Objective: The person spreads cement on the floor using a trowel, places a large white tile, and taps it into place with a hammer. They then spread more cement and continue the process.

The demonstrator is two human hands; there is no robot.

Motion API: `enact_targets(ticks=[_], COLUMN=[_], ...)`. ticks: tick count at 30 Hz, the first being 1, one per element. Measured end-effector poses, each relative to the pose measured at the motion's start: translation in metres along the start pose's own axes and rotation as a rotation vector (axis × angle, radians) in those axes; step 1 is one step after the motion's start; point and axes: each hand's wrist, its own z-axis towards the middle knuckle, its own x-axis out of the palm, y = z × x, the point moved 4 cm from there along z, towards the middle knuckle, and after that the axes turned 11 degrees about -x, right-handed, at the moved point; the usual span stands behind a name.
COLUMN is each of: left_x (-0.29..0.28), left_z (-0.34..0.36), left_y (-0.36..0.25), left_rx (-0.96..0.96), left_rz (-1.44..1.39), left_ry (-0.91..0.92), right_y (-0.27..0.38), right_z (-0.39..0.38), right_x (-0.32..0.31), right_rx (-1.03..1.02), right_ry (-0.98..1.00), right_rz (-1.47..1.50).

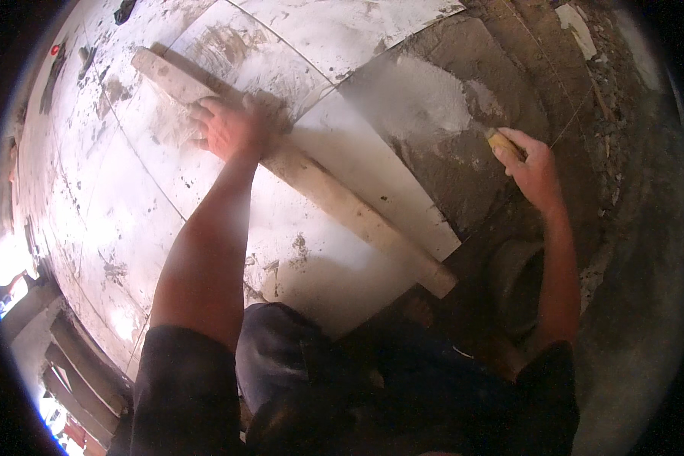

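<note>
Your left hand (228, 129) lies flat, fingers spread, on the long wooden straightedge (342, 199) that runs diagonally over the white tiles (159, 205) — keep that palm pressing so the board doesn't slide. Your right hand (530, 163) is closed around a tool's pale wooden handle (503, 142); its blade can't be made out. Work it in even, shallow strokes, staying level with the tile edge. The mortar bed (448, 121) sits just beyond the tiles, grey and damp, with 1 paler smoothed patch near its top.
</note>
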Motion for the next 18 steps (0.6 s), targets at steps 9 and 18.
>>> enact_targets(ticks=[9, 18], left_x=[-0.001, 0.008], left_z=[-0.002, 0.004], left_y=[0.0, 0.003], left_rx=[0.039, 0.031], left_rz=[0.014, 0.061], left_ry=[-0.028, -0.087], right_y=[-0.045, -0.081], right_z=[0.06, -0.001], right_x=[-0.023, -0.066], right_rx=[0.054, 0.408], right_ry=[-0.171, -0.207], right_rz=[-0.055, 0.028])
